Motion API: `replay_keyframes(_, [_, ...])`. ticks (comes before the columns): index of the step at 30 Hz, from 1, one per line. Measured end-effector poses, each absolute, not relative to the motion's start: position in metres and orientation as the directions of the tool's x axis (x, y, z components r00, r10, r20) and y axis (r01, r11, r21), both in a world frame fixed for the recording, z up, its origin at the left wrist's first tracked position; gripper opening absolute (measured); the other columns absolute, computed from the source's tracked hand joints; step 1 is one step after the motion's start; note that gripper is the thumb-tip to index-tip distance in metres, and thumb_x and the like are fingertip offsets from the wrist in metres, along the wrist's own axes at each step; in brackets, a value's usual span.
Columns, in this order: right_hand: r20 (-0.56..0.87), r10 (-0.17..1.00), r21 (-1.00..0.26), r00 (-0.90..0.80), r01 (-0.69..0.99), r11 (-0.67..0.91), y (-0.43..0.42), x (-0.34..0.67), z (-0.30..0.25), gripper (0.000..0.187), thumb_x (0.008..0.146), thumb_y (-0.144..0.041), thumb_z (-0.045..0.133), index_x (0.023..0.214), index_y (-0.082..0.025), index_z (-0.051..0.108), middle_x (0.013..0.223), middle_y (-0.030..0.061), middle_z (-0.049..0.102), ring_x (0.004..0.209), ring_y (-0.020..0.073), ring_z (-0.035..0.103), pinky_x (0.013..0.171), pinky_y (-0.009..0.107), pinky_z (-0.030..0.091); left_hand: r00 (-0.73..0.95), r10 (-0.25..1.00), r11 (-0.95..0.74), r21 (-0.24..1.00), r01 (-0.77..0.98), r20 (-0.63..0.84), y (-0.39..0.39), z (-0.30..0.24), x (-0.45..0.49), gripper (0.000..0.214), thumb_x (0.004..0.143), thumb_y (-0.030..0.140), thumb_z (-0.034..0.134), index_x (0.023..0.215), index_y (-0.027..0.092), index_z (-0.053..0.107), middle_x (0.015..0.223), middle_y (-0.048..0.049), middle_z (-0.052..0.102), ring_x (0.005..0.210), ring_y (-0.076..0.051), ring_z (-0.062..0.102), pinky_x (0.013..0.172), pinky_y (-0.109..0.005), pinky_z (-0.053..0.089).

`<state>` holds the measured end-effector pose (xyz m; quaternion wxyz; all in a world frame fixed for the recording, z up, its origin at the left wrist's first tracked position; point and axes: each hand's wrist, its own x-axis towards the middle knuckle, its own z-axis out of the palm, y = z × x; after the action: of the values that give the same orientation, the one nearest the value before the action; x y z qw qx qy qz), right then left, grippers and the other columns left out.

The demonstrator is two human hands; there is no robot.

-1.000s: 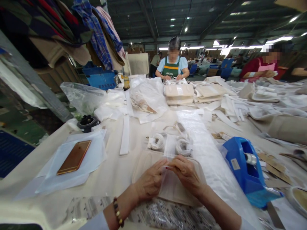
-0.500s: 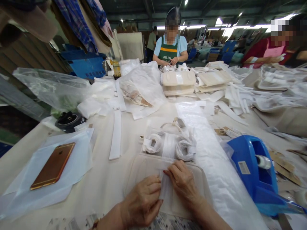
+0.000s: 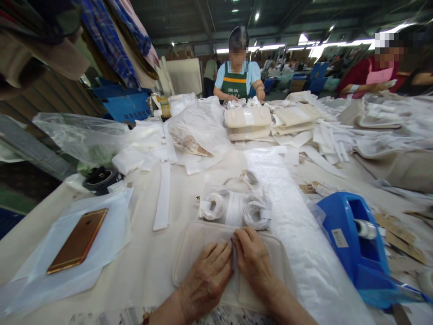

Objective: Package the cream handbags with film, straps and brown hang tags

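A cream handbag (image 3: 189,250) lies flat in front of me, a pale white strip (image 3: 234,280) running down its middle. My left hand (image 3: 211,275) rests on the bag with its fingers stretched across the strip. Close beside it, my right hand (image 3: 253,250) has thumb and fingertips pinched together at the strip near the bag's upper edge. The fingertips of both hands nearly meet. Just beyond them sit two white-wrapped rolls, a left roll (image 3: 212,206) and a right roll (image 3: 257,215). A wrapped loop (image 3: 248,177) lies behind these.
A blue tape dispenser (image 3: 353,243) stands at right, beside a long white plastic sheet (image 3: 304,253). To the left are a phone (image 3: 78,241) on pale paper and a black tape roll (image 3: 103,179). Stacked cream bags (image 3: 248,118) lie ahead; a co-worker (image 3: 238,81) stands behind them.
My left hand has gone from a pinch to fingers laid flatter over the strip. My right hand stays near the bag's upper edge. The co-worker's hands have moved apart.
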<state>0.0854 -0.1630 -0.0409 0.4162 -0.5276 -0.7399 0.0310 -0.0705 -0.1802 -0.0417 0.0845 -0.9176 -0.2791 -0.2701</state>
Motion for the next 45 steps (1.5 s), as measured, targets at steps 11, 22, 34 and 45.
replay_keyframes(11, [0.708,0.552,-0.515,0.441,0.857,-0.025,-0.246,0.245,0.023,0.034,0.082,-0.050,0.056,0.092,-0.018,0.064,0.094,0.0113,0.058,0.088,0.0266,0.054,0.080,0.044,0.044,0.693,0.422,-0.815,-0.090,0.573,0.585,-0.182,-0.032,-0.071,0.029,0.091,0.013,0.037,0.108,0.014,0.061,0.113,-0.0076,0.067,0.110,-0.018,0.058,0.095,-0.034,0.041])
replay_keyframes(22, [0.099,0.697,-0.944,0.710,0.288,-0.159,-0.224,0.301,0.016,0.036,0.065,-0.053,0.061,0.053,-0.019,0.063,0.055,0.0053,0.062,0.053,0.0203,0.056,0.046,0.031,0.044,0.741,0.250,-0.831,-0.254,0.494,0.623,-0.167,-0.043,-0.078,0.028,0.088,0.013,0.043,0.108,0.014,0.062,0.113,-0.0084,0.067,0.105,-0.019,0.060,0.094,-0.033,0.039])
replay_keyframes(34, [-0.039,0.650,-0.995,0.759,0.031,-0.096,-0.314,0.269,-0.022,0.038,0.060,-0.054,0.073,0.070,-0.017,0.068,0.076,0.0044,0.066,0.073,0.0186,0.058,0.065,0.027,0.046,0.759,0.202,-0.829,-0.304,0.469,0.620,-0.166,-0.043,-0.080,0.028,0.090,0.020,0.042,0.107,0.012,0.062,0.109,-0.0087,0.068,0.102,-0.018,0.061,0.094,-0.032,0.037])
replay_keyframes(45, [-0.366,0.703,-0.883,0.610,0.012,-0.469,-0.319,0.283,-0.017,0.043,0.047,-0.056,0.072,0.060,-0.017,0.060,0.044,-0.0031,0.053,0.040,0.0101,0.044,0.041,0.021,0.031,0.694,0.347,-0.822,-0.152,0.549,0.631,-0.178,-0.041,-0.075,0.026,0.093,0.016,0.037,0.106,0.015,0.061,0.111,-0.0050,0.068,0.106,-0.017,0.059,0.094,-0.033,0.036])
